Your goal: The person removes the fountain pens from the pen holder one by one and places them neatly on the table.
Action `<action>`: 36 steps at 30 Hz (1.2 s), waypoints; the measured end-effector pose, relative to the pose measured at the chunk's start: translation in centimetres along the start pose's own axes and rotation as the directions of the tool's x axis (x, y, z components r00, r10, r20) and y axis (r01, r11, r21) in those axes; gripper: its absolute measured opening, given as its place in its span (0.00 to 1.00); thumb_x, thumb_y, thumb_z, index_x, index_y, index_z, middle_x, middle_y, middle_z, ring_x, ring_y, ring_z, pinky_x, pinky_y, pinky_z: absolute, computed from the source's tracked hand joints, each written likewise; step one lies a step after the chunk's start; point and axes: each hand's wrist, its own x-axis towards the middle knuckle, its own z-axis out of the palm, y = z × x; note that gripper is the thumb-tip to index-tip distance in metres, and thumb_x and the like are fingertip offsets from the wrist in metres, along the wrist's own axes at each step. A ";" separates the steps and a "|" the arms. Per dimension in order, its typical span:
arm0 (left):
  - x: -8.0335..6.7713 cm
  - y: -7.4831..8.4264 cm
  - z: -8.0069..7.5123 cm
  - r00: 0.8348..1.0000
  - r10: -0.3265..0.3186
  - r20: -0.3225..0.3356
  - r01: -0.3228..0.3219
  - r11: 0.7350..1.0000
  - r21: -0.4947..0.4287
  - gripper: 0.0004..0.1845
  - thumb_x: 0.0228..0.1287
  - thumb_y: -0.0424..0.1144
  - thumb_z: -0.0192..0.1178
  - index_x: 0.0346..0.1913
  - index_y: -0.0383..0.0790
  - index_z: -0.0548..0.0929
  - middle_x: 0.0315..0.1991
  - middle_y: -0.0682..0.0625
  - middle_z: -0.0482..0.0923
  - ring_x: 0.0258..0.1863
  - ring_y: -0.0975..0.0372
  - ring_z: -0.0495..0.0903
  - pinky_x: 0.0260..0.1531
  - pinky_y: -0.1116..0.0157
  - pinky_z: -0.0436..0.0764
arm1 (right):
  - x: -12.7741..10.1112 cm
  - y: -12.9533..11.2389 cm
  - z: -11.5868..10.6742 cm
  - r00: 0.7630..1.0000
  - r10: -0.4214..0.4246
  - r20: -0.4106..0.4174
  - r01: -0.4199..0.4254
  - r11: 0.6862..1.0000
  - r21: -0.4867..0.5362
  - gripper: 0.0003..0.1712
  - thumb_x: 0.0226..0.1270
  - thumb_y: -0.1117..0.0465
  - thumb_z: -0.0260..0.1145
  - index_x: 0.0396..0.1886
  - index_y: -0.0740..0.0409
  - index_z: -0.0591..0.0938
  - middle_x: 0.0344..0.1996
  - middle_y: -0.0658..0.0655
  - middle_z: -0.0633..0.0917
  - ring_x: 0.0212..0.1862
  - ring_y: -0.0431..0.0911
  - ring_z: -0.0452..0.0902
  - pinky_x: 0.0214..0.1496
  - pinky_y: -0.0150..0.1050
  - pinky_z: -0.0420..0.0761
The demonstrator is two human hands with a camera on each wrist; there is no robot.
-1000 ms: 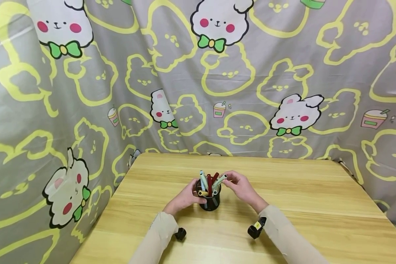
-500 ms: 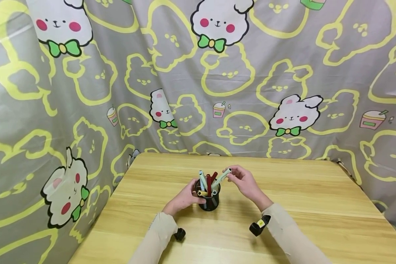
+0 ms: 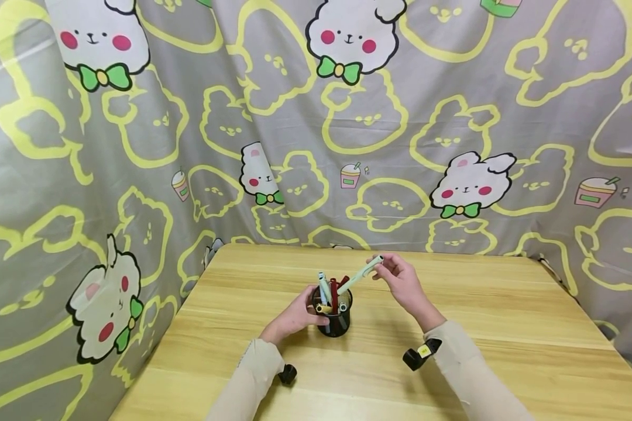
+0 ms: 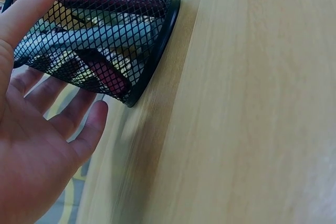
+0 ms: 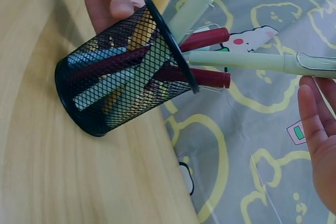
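Note:
A black mesh pen holder [image 3: 335, 325] stands on the table, filled with several pens in dark red, yellow, pale green and light blue. My left hand [image 3: 296, 314] grips it from the left side, thumb at the front near the rim. With the fingertips of my right hand [image 3: 404, 286] I pinch a pale green pen [image 3: 359, 275] near its clip end. That pen slants out toward the upper right, its lower end at the holder's rim. In the right wrist view, two dark red pens [image 5: 207, 38] stick out beside the pale green one.
The wooden table [image 3: 479, 327] reaches back to a grey curtain [image 3: 390, 134] with rabbit prints, which also runs along the left side. Small black cameras [image 3: 287, 374] are strapped at both wrists.
My right hand has moved up and to the right, drawing the pale green pen most of the way out of the holder. My left hand has stayed on the holder.

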 end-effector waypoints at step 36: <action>-0.3 0.9 -0.1 0.999 -0.032 0.012 0.032 0.999 0.011 0.44 0.50 0.30 0.72 0.69 0.41 0.58 0.58 0.43 0.69 0.50 0.51 0.76 0.51 0.56 0.74 | 0.1 1.0 -6.2 0.979 0.124 -0.164 -0.112 0.990 0.082 0.11 0.69 0.68 0.58 0.49 0.57 0.75 0.33 0.48 0.85 0.33 0.38 0.80 0.33 0.30 0.80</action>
